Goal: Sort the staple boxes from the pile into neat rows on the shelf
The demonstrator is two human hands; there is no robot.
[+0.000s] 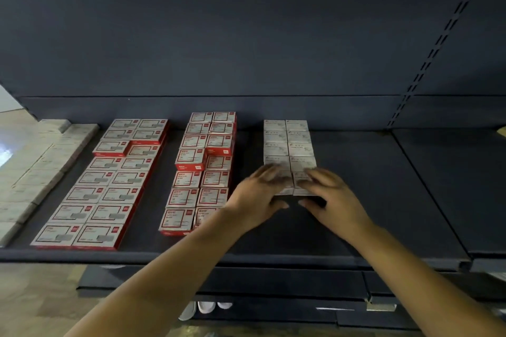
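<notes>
— Both hands are on the near end of the pale double row: the left hand [257,194] lies over the nearest left box, fingers spread and fairly straight across its top, thumb low at the front edge.

— And the right hand [332,195]?

— Same on the neighbouring box, fingers flat on its top, thumb beneath at the front. Motion blur hides whether either hand really clasps a box.

— Where do the staple boxes sit?

— On the dark shelf [369,200]. The white staple boxes [287,142] form two columns, touching side by side, running back toward the rear panel. Left of them, apart, stands a double column of small red-and-white staple boxes [204,169], a few sitting higher than the rest. Farther left lies a wider double column of larger red-and-white boxes [109,186], and at the far left edge a row of pale boxes [38,172].
</notes>
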